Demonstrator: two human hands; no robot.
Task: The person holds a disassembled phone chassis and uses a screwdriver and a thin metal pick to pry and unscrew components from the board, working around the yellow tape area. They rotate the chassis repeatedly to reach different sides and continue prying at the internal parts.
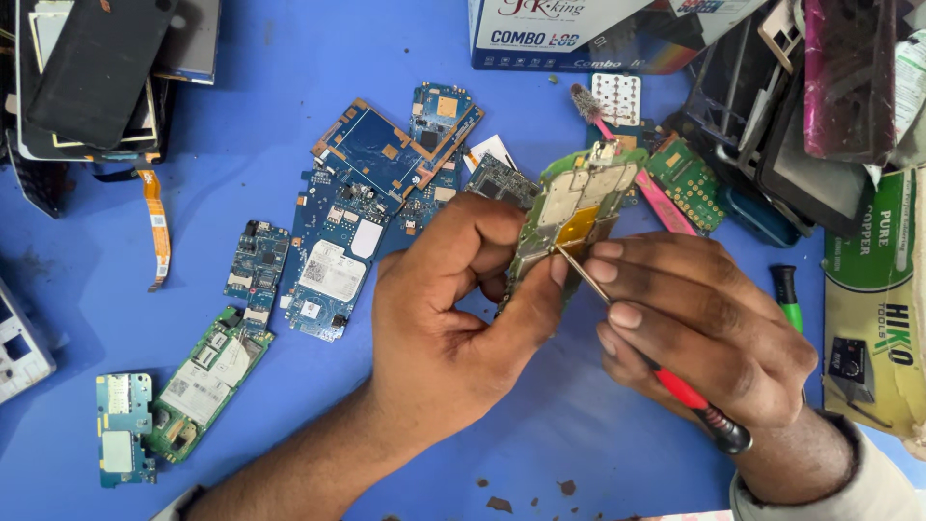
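My left hand (pixel 453 318) grips a green phone circuit board (pixel 577 203) by its lower end and holds it tilted above the blue table. My right hand (pixel 709 328) holds a thin screwdriver with a red and black handle (pixel 690 397). The metal tip of the screwdriver touches the board near its yellow patch, close to my left thumb. Both hands are near the middle of the view, almost touching each other.
Several blue and green circuit boards (pixel 333 256) lie spread on the blue table (pixel 241 125). Dark phone screens (pixel 92 68) are stacked at the top left. More phone parts (pixel 820 125), a printed box (pixel 559 34), a small brush (pixel 588 104) and a green-handled tool (pixel 788 294) lie at the right.
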